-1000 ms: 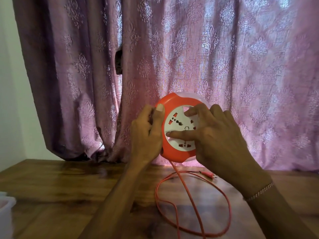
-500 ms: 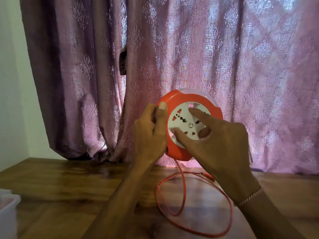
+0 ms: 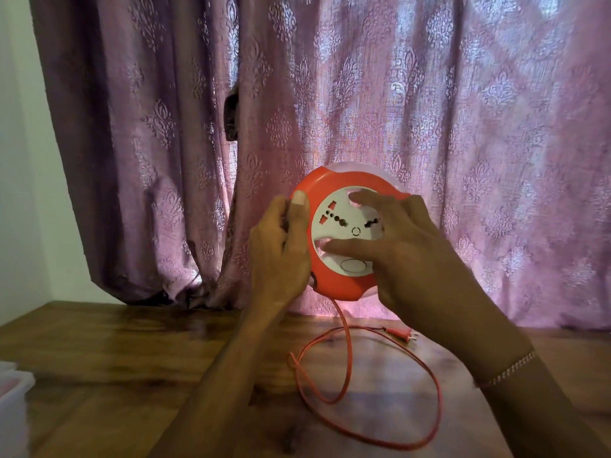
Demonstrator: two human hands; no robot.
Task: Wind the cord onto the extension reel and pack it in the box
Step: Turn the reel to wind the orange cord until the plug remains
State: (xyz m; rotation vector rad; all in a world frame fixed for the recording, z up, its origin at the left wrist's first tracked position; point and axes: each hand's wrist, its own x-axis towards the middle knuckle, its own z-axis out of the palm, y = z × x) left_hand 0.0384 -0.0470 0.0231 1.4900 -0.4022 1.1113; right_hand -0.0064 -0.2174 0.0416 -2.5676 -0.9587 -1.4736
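Observation:
I hold a round orange extension reel (image 3: 334,282) with a white socket face upright above the wooden table. My left hand (image 3: 281,256) grips its left rim, thumb on the front edge. My right hand (image 3: 406,256) lies over the white face, with a fingertip in the upper finger hole and the thumb at the lower left one. An orange cord (image 3: 429,378) hangs from the reel's bottom and lies in a loose loop on the table. Its orange plug (image 3: 401,335) rests at the back of the loop.
A purple patterned curtain (image 3: 429,110) hangs right behind the reel. The wooden table (image 3: 115,358) spreads below. A white plastic container (image 3: 13,391) sits at the table's left edge. No box is in view.
My right hand has turned the white face round, and the socket holes have rotated. The cord loop on the table has grown smaller and the plug has slid closer.

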